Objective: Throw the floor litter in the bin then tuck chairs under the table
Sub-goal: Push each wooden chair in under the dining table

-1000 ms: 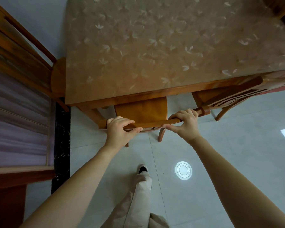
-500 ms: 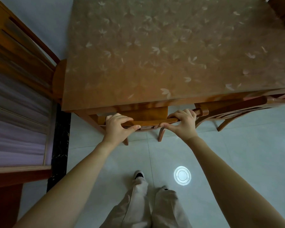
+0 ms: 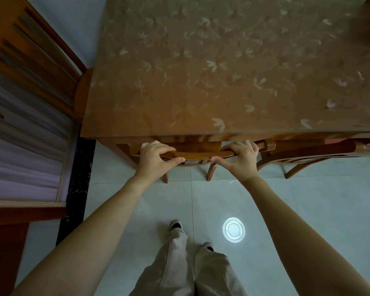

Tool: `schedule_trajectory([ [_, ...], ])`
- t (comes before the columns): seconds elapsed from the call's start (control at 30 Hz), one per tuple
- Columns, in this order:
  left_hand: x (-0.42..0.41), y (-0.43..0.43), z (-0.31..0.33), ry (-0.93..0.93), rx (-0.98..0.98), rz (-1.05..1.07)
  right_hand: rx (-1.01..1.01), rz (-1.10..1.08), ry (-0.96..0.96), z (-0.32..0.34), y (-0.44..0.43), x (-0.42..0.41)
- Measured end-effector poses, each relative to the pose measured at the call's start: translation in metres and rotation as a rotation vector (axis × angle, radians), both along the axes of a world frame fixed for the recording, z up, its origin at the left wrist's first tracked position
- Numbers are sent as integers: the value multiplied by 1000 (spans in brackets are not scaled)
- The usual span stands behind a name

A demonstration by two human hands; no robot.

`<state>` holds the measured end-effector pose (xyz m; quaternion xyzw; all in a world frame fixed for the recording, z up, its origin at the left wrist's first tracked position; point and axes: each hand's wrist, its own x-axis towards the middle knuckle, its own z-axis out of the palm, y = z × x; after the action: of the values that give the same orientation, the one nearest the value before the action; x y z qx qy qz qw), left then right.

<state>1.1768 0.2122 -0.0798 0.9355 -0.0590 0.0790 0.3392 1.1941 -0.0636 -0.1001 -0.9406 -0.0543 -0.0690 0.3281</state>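
The near chair [image 3: 198, 154] stands at the near long edge of the worktop [image 3: 222, 71], with its seat under the top and its curved top rail just beside that edge. Both hands grip this rail. The left hand [image 3: 156, 160] holds the left portion, fingers curled over the top of the rail and thumb laid along its near face. The right hand [image 3: 241, 160] holds the right portion in the same manner. The two thumbs point toward each other and are apart, with bare rail between them. Two rear legs of the near chair show below the rail, standing on the floor [image 3: 318, 210]. Chairs clearly in view number three. The second chair [image 3: 308, 154] is just to the right of the near chair, with its back at the same worktop edge. The third chair [image 3: 41, 52] is at the left end, with its seat partly under the top. A wooden piece at the top right corner cannot be identified. The worktop is one, covered by a sheet with a pale leaf pattern. Two shoes show on the tiled floor, the left shoe [image 3: 176, 224] ahead of the right shoe [image 3: 209, 247], both below light trousers [image 3: 179, 272]. One round light reflection [image 3: 233, 228] lies on the floor to the right of the shoes.
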Motion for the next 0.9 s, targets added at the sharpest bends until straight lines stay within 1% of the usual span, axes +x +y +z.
schedule_trajectory([
  [0.43, 16, 0, 1, 27, -5, 11, -11, 6, -9, 3, 2, 15],
  [0.6, 15, 1, 6, 93, 30, 12, -24, 14, 45, 11, 2, 13],
  [0.77, 8, -1, 26, 205, 124, -19, -87, 70, 140, 27, 4, 8],
  [0.83, -2, -5, 39, 193, 92, -21, -53, 89, 145, 37, 7, 2],
  [0.9, -14, -11, 51, 130, 67, -35, 14, 98, 127, 51, 11, -6],
])
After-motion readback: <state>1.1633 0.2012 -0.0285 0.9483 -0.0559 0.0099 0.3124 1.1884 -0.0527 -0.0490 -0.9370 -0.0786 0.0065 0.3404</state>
